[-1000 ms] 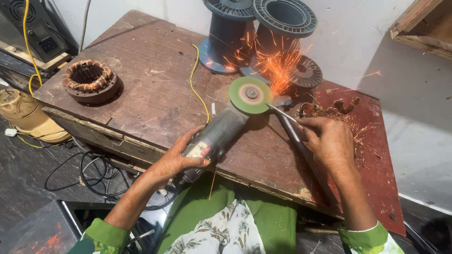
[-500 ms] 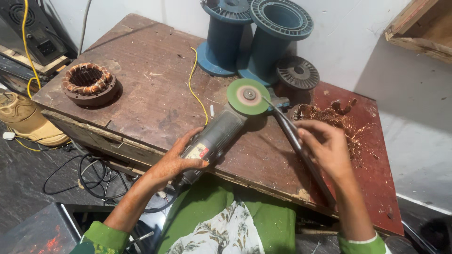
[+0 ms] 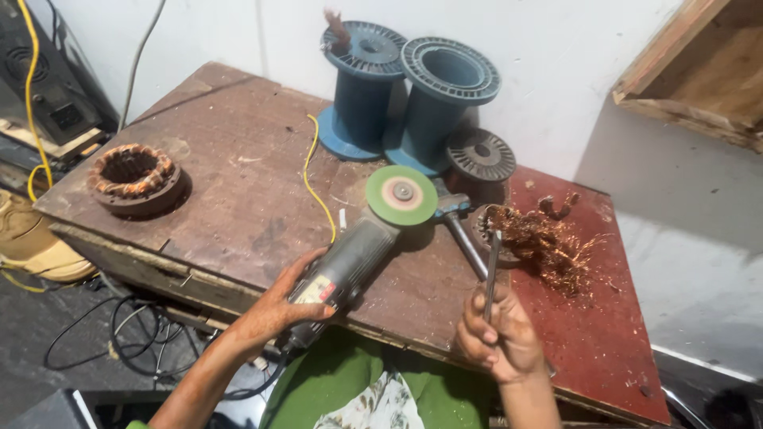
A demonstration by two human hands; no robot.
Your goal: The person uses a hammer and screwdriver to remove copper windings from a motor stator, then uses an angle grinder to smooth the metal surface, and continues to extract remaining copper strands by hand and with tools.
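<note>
I am seeing my left hand (image 3: 278,306) keeping a clenched grip on the grey angle grinder (image 3: 350,262), lying near the desk's (image 3: 238,199) front edge, green disc (image 3: 401,194) facing up. My right hand (image 3: 499,338) is gripping a thin metal rod (image 3: 492,270) pointing at the copper-wound stator (image 3: 528,234). Open room is lying leftward toward another stator (image 3: 133,176); blue spools (image 3: 405,95) are crowding the back edge.

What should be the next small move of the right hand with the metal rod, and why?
Probably push the rod tip into the copper wire: the right hand grips it, pointing there, while the left hand rests the grinder on the table.
</note>
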